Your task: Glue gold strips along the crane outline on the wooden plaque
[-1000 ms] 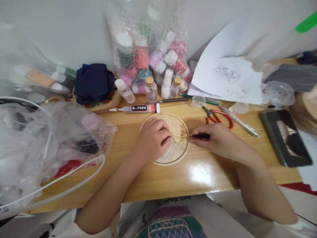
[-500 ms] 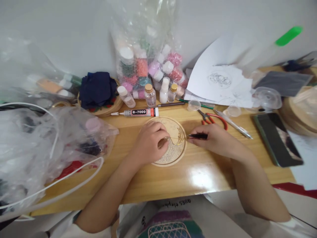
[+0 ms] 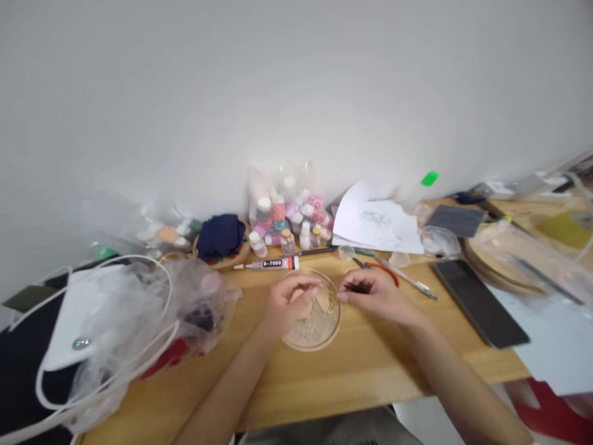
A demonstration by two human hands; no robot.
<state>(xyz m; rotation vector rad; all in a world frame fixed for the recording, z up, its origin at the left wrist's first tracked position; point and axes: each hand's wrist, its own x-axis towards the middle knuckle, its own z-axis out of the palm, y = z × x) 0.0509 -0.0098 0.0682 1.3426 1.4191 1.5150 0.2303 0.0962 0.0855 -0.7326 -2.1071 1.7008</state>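
A round wooden disc (image 3: 311, 342) lies on the table, with a raised line pattern and thin gold wire (image 3: 332, 303) along its right part. My left hand (image 3: 291, 303) is over the disc's left side, thumb and forefinger brought together above it. What the pinch holds, if anything, is too small to make out. At the disc's right edge my right hand (image 3: 370, 293) is closed round slim black tweezers (image 3: 357, 288), mostly hidden by the fingers. Their tip is blurred near the wire.
Behind the disc lie a B-7000 glue tube (image 3: 273, 264), small bottles (image 3: 288, 243) and bagged jars (image 3: 278, 213). Red-handled pliers (image 3: 391, 274), a silver pen (image 3: 417, 283) and a phone (image 3: 479, 303) are to the right. Plastic bags (image 3: 204, 303) and a white cable (image 3: 171, 337) crowd the left.
The camera view has tilted up, showing more wall, so the table appears lower and smaller. My right hand is still closed on the tweezers; the left thumb and forefinger now point more to the right.
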